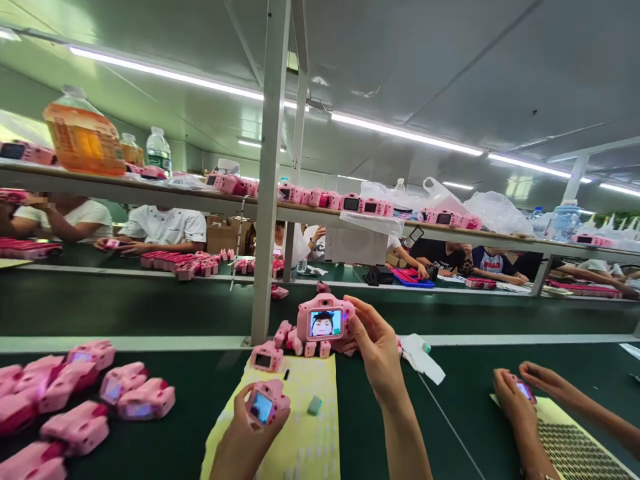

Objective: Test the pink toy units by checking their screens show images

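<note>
Raised in front of me, a pink toy camera (303,313) is gripped at its right side by my right hand (377,343); its lit screen shows a face. Lower down, my left hand (240,437) is closed around a second pink toy camera (279,395), tilted, with a bluish lit screen. Beneath them lies a yellow sheet (300,440) with rows of small pale marks. On it rest a small green block (315,405) and a tiny black piece (287,375). Another pink camera (267,358) sits at the sheet's far edge, with several more behind the raised one.
Many pink cameras (75,427) cover the green bench at left. A white post (270,200) rises ahead, carrying a shelf (320,217) of cameras, bottles and plastic bags. White tissue (423,357) lies to the right. A co-worker's hands (517,400) hold a camera at far right; other people sit opposite.
</note>
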`<move>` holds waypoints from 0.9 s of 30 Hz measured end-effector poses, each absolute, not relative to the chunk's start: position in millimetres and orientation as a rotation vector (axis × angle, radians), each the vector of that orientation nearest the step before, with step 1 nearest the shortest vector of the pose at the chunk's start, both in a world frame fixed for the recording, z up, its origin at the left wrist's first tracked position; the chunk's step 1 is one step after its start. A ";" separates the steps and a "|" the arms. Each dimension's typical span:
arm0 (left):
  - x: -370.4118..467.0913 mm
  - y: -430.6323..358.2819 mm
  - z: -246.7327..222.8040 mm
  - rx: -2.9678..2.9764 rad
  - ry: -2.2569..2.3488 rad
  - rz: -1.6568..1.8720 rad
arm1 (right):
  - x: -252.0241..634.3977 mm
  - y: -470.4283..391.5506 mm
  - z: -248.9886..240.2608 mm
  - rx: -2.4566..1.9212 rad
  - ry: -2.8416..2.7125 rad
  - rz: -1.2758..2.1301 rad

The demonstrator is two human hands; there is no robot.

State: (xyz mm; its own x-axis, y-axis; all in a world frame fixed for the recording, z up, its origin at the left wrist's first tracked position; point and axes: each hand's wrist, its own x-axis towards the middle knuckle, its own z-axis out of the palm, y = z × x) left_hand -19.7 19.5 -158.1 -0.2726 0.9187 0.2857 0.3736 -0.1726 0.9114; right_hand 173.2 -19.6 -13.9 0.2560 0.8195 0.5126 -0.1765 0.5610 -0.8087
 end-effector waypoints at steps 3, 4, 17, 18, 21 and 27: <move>-36.1 16.1 -172.8 1.629 1.723 1.205 | 154.6 -37.4 -44.3 -0.760 -1.074 0.818; -39.2 16.0 -175.5 1.680 1.746 1.142 | 149.0 -44.4 -58.6 -0.788 -1.047 0.837; -46.2 -27.8 -186.1 1.719 1.642 1.160 | 113.9 -128.8 -166.9 -1.052 -0.782 0.965; -49.2 -41.2 -184.4 1.666 1.612 1.216 | 112.2 -133.1 -167.8 -1.058 -0.779 0.977; -58.6 -87.3 -178.6 1.515 1.465 1.232 | 105.6 -148.2 -168.2 -1.067 -0.776 1.009; -63.3 -146.2 -169.7 1.293 1.221 1.228 | 87.3 -184.7 -162.8 -1.125 -0.844 0.926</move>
State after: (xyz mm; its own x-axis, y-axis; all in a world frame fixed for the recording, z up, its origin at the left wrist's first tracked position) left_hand -63.3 -146.2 -169.7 0.0006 0.9982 0.0594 0.0541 -0.0594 0.9968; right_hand 87.3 -184.7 -162.8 0.3839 0.9190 0.0898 -0.1734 0.1673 -0.9705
